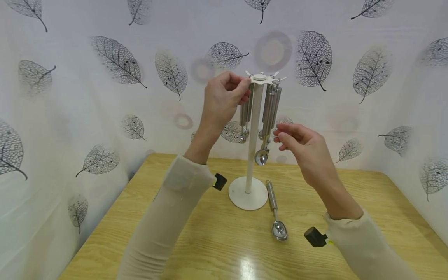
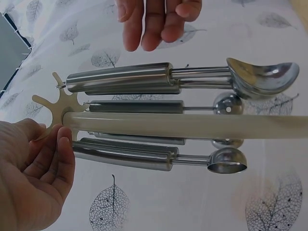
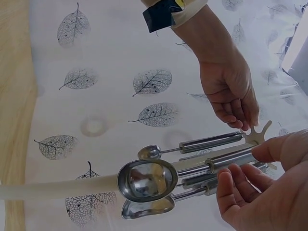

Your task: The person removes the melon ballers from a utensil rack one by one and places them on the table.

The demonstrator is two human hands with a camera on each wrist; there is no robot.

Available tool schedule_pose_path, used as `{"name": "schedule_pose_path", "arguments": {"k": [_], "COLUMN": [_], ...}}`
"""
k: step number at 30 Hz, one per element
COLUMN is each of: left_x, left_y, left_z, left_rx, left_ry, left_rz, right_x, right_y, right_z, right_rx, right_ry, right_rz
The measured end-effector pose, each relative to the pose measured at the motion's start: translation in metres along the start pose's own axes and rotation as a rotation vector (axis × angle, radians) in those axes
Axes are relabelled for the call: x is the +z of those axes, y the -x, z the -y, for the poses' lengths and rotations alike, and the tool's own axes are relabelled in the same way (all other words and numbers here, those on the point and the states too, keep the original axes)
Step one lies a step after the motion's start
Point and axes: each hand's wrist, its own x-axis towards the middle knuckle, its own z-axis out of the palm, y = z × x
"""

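A white utensil stand [image 1: 255,116] rises from a round base, with several steel scoops [image 1: 261,156] hanging by their handles from its pronged top [image 2: 61,107]. My left hand [image 1: 224,95] pinches the edge of that top between thumb and fingers, beside the scoops on the left side. To the right of the stand, my right hand [image 1: 306,149] is raised near the bowls of the hanging scoops, fingers relaxed and holding nothing. In the right wrist view, an oval scoop bowl [image 3: 147,181] hangs nearest. Another steel scoop [image 1: 276,212] lies on the table beside the base.
The stand's round base [image 1: 245,202] sits on a wooden table [image 1: 210,241]. A pale curtain [image 1: 168,23] printed with leaves hangs close behind and at both sides. Each sleeve carries a dark wrist camera [image 1: 315,237].
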Motion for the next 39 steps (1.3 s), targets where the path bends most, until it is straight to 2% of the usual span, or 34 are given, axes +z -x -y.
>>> {"name": "schedule_pose_path", "arguments": {"k": [17,23,39], "left_x": [0.000,0.000,0.000], "left_y": [0.000,0.001,0.001], "left_z": [-0.001,0.000,0.001], "left_rx": [0.017,0.018,0.024], "left_ry": [0.004,-0.001,0.001], "left_rz": [-0.007,-0.002,0.000], "right_x": [0.011,0.014,0.016], "right_y": [-0.019,-0.022,-0.028], "right_z": [-0.008,-0.006,-0.001], "right_rx": [-0.009,-0.016,-0.054], "right_ry": [-0.089,-0.086,-0.147], "right_rz": [0.012,0.006,0.060]}}
